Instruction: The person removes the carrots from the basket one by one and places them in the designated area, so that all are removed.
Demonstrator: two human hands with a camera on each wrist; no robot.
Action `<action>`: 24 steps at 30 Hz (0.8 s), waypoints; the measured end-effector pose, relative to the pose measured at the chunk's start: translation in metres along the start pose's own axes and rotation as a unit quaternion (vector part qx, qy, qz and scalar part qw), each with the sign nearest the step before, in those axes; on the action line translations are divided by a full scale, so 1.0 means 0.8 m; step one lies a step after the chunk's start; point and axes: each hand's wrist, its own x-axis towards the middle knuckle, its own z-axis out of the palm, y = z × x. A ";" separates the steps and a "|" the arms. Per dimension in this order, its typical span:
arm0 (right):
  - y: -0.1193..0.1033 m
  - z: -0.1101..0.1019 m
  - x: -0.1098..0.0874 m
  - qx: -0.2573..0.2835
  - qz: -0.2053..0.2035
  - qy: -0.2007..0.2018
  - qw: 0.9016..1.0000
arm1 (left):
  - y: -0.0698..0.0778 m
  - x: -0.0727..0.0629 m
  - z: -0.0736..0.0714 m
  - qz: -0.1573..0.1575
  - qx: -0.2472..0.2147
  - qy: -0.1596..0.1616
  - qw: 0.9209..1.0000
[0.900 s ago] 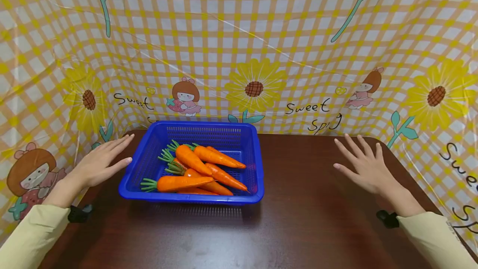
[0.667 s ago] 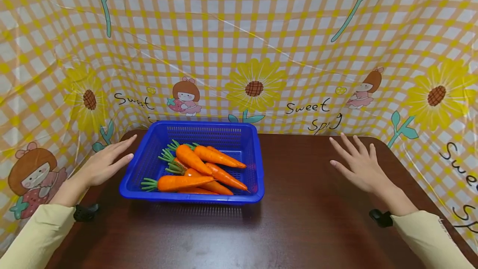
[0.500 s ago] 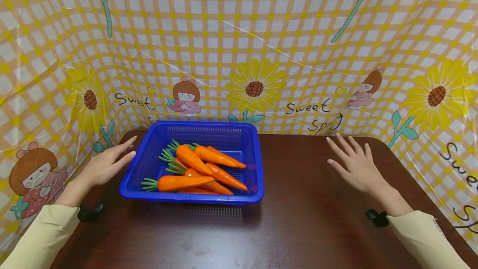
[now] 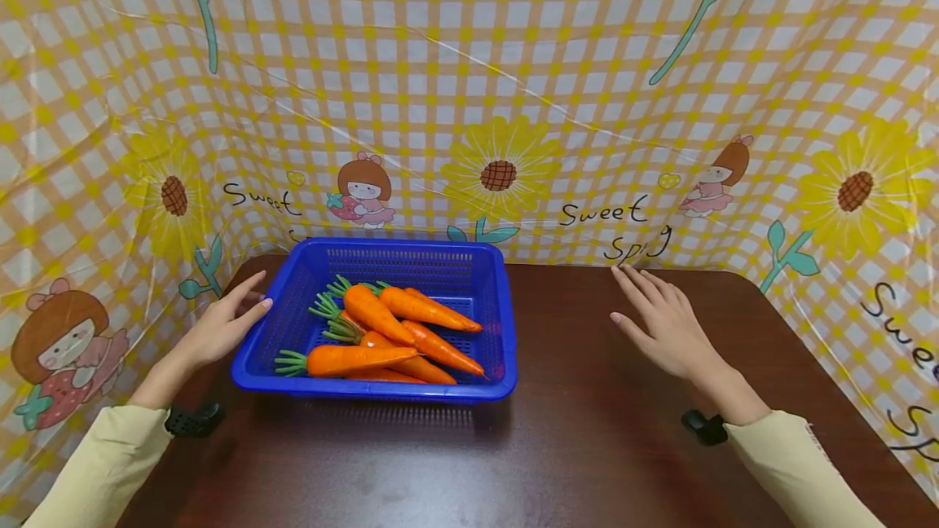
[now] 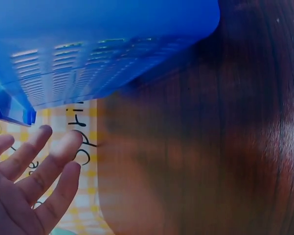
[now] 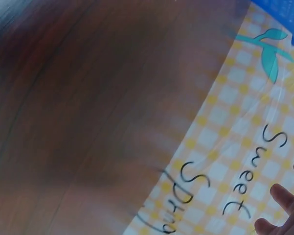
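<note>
A blue plastic basket [image 4: 374, 387] with slotted walls stands left of the table's middle. Inside it several orange carrots [image 4: 359, 359] with green stem stubs lie in a loose pile. My left hand [image 4: 220, 328] is at the basket's left rim, fingers spread; in the left wrist view its fingers [image 5: 46, 176] are relaxed and hold nothing, close beside the basket wall. Whether the thumb touches the rim I cannot tell. Well to the right of the basket, my right hand [image 4: 667, 328] hovers above the table with straight fingers, holding nothing. Only its fingertips [image 6: 282, 197] show in the right wrist view.
The dark brown wooden table [image 4: 572, 438] extends in front of and right of the basket. A yellow checked cloth [image 4: 506, 55] with sunflowers, cartoon figures and lettering hangs behind and along both sides. Dark wrist straps [image 4: 194, 420] sit at the cuffs.
My right hand has moved left toward the basket, its fingers drawing closer together. My left hand has shifted slightly right to the rim. The basket and carrots stay in place.
</note>
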 end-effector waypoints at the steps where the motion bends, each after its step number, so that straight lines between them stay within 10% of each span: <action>1: -0.003 0.001 0.001 0.005 0.000 0.004 1.000 | -0.001 -0.001 0.001 -0.001 -0.004 0.003 1.000; 24: -0.070 0.023 0.020 0.096 0.003 -0.053 0.994 | -0.012 -0.012 0.023 -0.001 -0.185 0.060 0.981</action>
